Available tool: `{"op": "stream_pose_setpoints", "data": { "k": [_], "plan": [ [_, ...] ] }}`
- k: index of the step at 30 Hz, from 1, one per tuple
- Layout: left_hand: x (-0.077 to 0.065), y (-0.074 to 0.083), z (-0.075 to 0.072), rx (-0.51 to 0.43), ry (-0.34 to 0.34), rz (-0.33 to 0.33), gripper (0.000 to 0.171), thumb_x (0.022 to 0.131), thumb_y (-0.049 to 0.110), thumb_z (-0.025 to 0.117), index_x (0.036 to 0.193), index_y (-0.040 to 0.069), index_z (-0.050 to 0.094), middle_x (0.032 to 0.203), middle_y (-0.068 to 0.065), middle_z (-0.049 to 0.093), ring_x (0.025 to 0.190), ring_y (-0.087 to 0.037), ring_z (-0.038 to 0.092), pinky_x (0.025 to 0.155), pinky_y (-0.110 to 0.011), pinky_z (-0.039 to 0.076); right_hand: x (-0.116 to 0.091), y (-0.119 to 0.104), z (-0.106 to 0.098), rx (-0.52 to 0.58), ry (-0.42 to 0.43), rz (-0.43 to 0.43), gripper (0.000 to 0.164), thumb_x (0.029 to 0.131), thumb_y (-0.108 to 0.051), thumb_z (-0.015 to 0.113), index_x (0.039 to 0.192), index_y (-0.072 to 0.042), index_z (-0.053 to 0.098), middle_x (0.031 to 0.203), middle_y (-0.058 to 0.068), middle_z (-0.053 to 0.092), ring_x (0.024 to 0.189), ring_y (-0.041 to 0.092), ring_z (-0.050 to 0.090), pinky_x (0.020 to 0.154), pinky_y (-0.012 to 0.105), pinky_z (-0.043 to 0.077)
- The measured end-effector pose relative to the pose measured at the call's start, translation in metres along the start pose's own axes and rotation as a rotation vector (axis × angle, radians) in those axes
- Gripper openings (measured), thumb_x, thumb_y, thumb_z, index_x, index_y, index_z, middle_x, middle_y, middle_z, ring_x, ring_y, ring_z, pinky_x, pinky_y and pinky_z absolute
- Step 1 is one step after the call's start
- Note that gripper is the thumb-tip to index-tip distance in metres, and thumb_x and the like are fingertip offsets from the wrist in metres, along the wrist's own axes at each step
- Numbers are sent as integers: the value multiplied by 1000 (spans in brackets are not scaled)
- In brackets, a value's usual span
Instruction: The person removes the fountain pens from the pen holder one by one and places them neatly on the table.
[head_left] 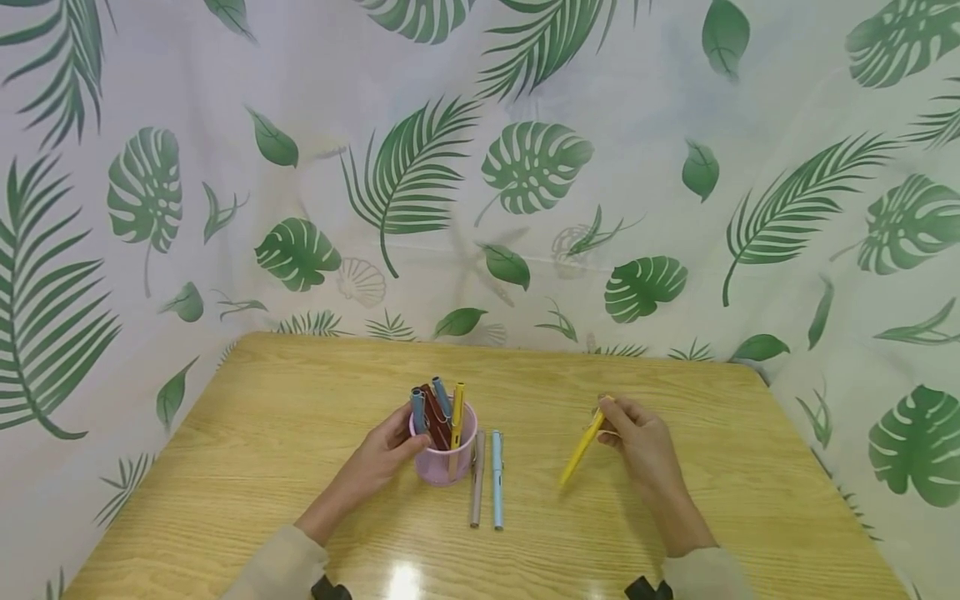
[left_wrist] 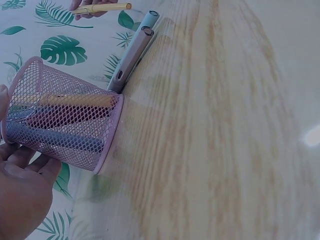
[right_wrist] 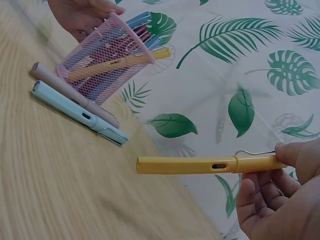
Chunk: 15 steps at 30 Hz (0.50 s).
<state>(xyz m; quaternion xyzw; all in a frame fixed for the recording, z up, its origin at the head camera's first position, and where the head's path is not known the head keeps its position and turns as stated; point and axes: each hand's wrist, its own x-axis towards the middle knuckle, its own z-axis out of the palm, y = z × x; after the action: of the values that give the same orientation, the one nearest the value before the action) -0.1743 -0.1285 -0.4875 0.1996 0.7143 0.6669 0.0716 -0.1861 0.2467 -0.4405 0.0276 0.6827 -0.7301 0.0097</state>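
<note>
A pink mesh pen cup [head_left: 442,467] stands on the table, holding several pens in blue, dark red and yellow. My left hand [head_left: 386,454] grips its left side, thumb in front and fingers behind. Between thumb and fingers, my right hand [head_left: 637,437] pinches a yellow pen [right_wrist: 190,165] by its capped end. That pen slants above the tabletop, its other end pointing down and to the left in the head view. To the right of the cup lie a grey-brown pen [head_left: 477,483] and a light blue pen [head_left: 497,483], side by side and apart.
The wooden table [head_left: 300,400] reaches back to a white cloth backdrop [head_left: 450,275] printed with green leaves. The right hand is some way to the right of the two lying pens.
</note>
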Motion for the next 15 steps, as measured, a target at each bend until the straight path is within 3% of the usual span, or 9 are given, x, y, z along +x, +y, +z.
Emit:
{"op": "stream_pose_setpoints", "data": {
  "k": [7, 15],
  "plan": [
    [1, 1, 1, 3, 8, -16, 69, 107, 14, 57, 163, -2, 19, 163, -27, 30, 147, -40, 35, 117, -40, 37, 1, 11, 10, 1, -22, 15, 21, 104, -20, 65, 101, 1, 67, 119, 2, 61, 92, 14, 64, 79, 24, 59],
    [0, 2, 0, 11, 6, -19, 69, 108, 15, 57, 164, 0, 19, 163, -26, 30, 147, -40, 36, 117, -38, 39, 3, 17, 19, -9, -31, 53, 21, 103, -21, 67, 105, 0, 69, 103, 4, 68, 86, 14, 65, 77, 26, 59]
  ]
}}
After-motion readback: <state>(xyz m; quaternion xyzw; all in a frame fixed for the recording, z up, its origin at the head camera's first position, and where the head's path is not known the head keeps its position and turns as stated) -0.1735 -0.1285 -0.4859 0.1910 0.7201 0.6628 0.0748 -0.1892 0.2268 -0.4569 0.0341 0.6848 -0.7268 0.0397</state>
